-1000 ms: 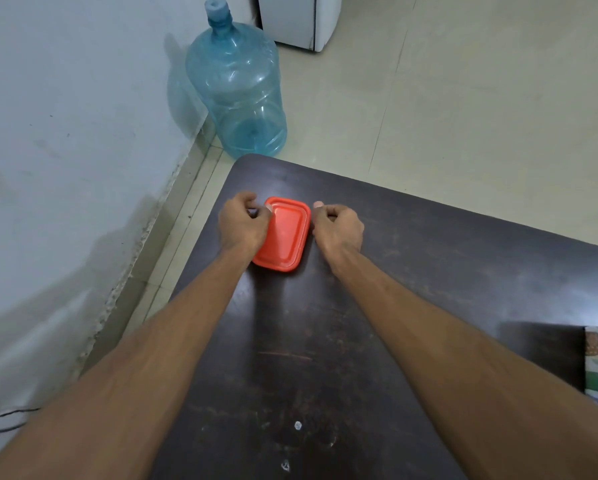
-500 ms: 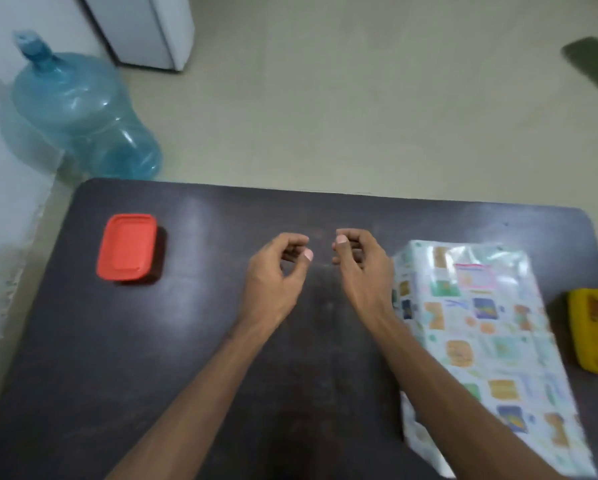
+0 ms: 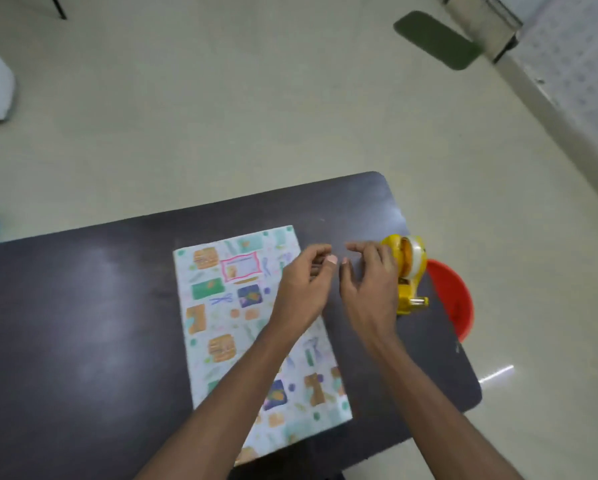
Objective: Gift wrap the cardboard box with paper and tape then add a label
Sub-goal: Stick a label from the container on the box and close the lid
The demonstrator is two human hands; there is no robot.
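The wrapped box (image 3: 249, 327) is shown lying on the dark table (image 3: 83, 323), its long axis running away from the viewer. The left hand (image 3: 301, 289) hovers over its right edge, the right hand (image 3: 370, 282) just beside the yellow tape dispenser (image 3: 410, 271); both are seen loosely curled and empty. Pale floor (image 3: 256, 116) surrounds the table.

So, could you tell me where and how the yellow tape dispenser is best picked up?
Probably by its yellow body, across the two flat sides below the roll. The tape dispenser stands upright on the table just beyond the right hand, so that hand could come down from above on its near side. A grip low on the body would likely leave the roll and the cutter end clear.
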